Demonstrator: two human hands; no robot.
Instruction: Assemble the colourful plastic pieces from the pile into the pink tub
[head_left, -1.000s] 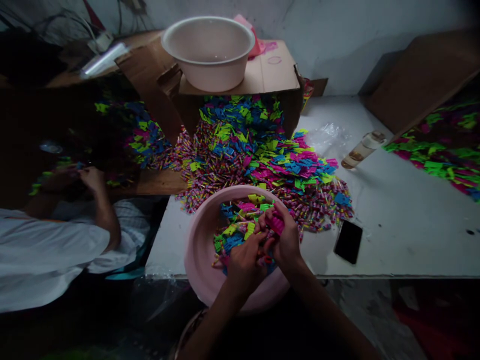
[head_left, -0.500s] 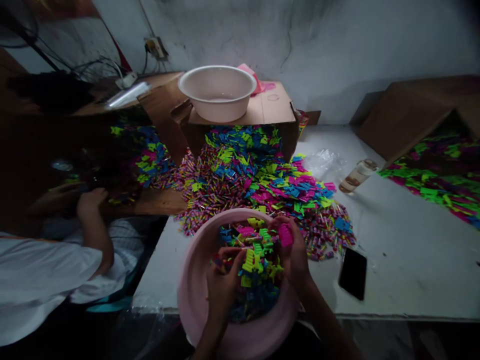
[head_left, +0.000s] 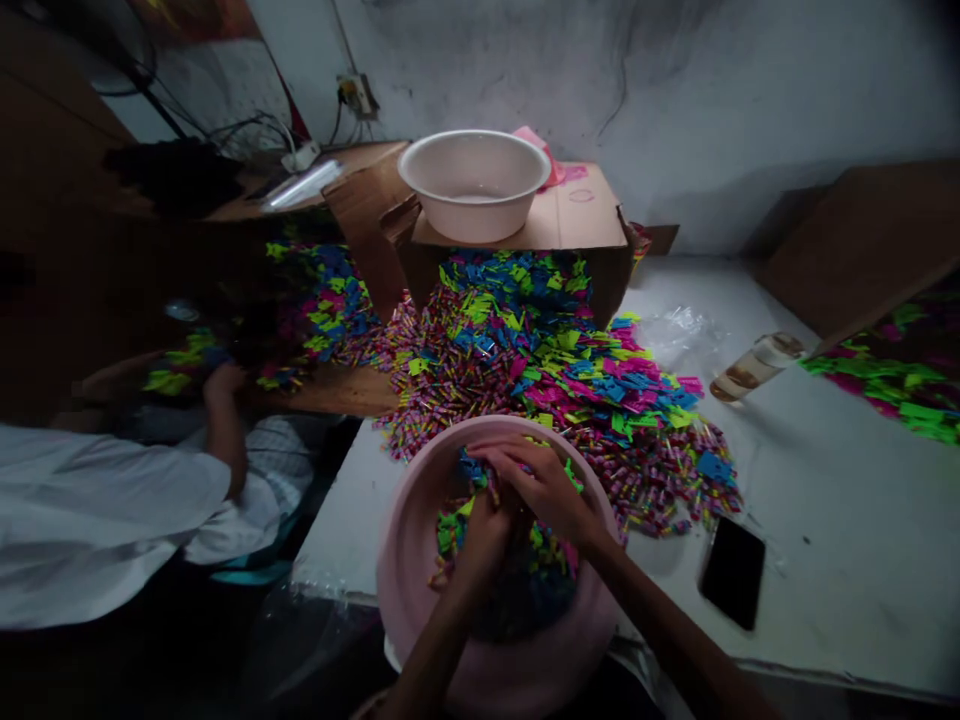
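Both hands meet inside a pink basin (head_left: 405, 560) filled with small bright plastic pieces (head_left: 450, 530) in green, yellow and blue, with thin wrapped sticks among them. My left hand (head_left: 491, 525) is closed low over the pieces; what its fingers hold, if anything, is hidden. Across it from the right reaches my right hand (head_left: 544, 490), fingers stretched out and partly apart, tips over the left hand. Its thumb is out of sight. Just beyond the basin rim lies a heap of striped wrapped sticks (head_left: 442, 400) and flat plastic pieces (head_left: 600, 385).
A white bowl (head_left: 476, 190) stands on a cardboard box (head_left: 589, 210) behind the heap. On the white table to the right are a phone (head_left: 733, 572), a bottle (head_left: 756, 367) and clear plastic film (head_left: 682, 335). Another person's hand (head_left: 223, 385) works at the left.
My right hand has moved left over my left hand, and the pink piece it held is out of sight. The yellow-green piece at my left fingers no longer shows. The view has shifted left.
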